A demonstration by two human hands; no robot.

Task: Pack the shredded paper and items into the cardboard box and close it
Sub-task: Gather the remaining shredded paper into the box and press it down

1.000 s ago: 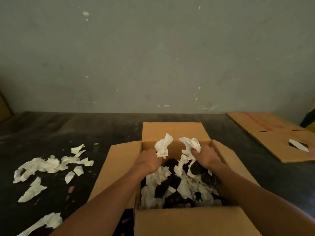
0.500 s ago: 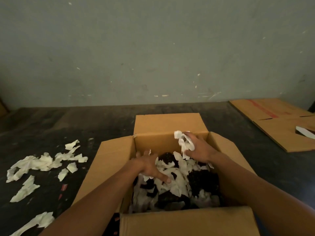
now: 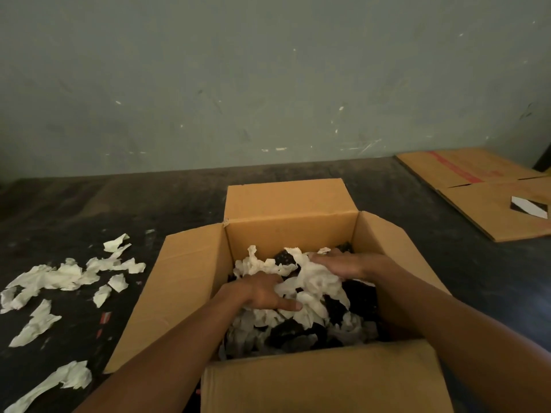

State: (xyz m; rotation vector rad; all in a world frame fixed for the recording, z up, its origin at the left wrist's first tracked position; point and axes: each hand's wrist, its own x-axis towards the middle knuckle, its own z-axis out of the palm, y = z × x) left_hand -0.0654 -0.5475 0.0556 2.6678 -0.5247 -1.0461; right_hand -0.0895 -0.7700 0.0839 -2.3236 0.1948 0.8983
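An open brown cardboard box [image 3: 190, 281] stands on the dark floor with all its flaps spread outward. Inside lies white shredded paper [image 3: 316, 281] mixed with dark items [image 3: 357, 296]. My left hand [image 3: 262, 292] lies palm down on the paper near the box's left side, fingers spread. My right hand [image 3: 343, 263] lies flat on the paper toward the far right, fingers pointing left. Neither hand grips anything. More loose shredded paper [image 3: 62, 278] is scattered on the floor left of the box.
A grey-green wall [image 3: 268, 84] rises right behind the box. A flattened cardboard sheet [image 3: 492, 204] with red print lies at the far right, with a small white piece [image 3: 529, 207] on it. Paper scraps [image 3: 59, 383] reach the lower left.
Both hands held tufts of paper above the box a second ago. They have dropped into the box, let go, and now lie flat on the paper.
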